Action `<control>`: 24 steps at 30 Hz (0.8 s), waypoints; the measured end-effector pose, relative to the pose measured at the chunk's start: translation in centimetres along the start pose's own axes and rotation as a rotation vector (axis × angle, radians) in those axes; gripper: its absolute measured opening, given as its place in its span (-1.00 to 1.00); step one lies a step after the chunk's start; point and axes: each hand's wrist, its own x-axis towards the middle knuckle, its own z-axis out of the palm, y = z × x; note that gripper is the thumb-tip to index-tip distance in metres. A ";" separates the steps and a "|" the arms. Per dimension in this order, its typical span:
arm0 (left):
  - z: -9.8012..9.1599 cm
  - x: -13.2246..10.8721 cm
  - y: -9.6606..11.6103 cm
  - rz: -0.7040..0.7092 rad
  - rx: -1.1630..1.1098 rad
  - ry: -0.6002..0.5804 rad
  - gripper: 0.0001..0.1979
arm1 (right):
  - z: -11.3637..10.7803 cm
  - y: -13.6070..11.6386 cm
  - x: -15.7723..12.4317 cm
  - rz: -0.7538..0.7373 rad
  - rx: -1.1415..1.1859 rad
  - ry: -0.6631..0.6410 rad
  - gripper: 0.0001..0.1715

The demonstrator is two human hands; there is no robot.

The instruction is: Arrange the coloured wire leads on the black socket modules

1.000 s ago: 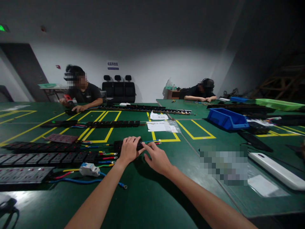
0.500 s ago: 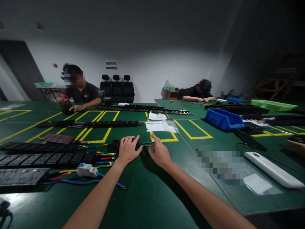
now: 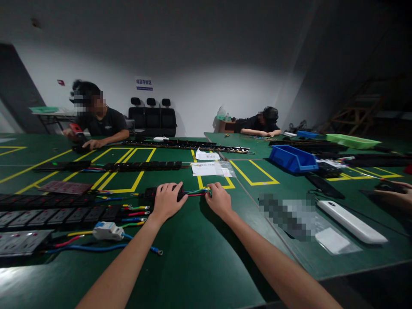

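Since the earlier frames the right hand (image 3: 219, 200) has slid rightward, off the black socket block (image 3: 151, 192) and out along its coloured wires (image 3: 196, 192); its fingers now curl closed on the wire ends. Left hand (image 3: 166, 200) lies flat over the block's right end, fingers spread, pinning it down without gripping it. The block sits mid-worktop, just ahead of both hands.

To do this well, I judge the left hand should press firmly so the block cannot skid, while the right draws the wires straight and level, not upward, sparing the joints.

The green worktop (image 3: 199, 257) carries yellow tape boxes, rows of socket strips (image 3: 61, 213), a small breaker (image 3: 104, 230), papers (image 3: 206, 168) and a blue bin (image 3: 292, 158). Two other people work at the far side beneath a dim white wall.
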 end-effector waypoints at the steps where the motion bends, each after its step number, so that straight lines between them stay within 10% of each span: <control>1: 0.0 0.0 0.0 0.000 0.001 0.001 -0.48 | 0.1 0.0 0.0 0.000 -0.001 0.003 -0.68; 24: 0.1 -0.2 -0.1 0.002 0.021 -0.033 -0.42 | 0.1 1.0 0.2 0.019 -0.022 0.000 -0.84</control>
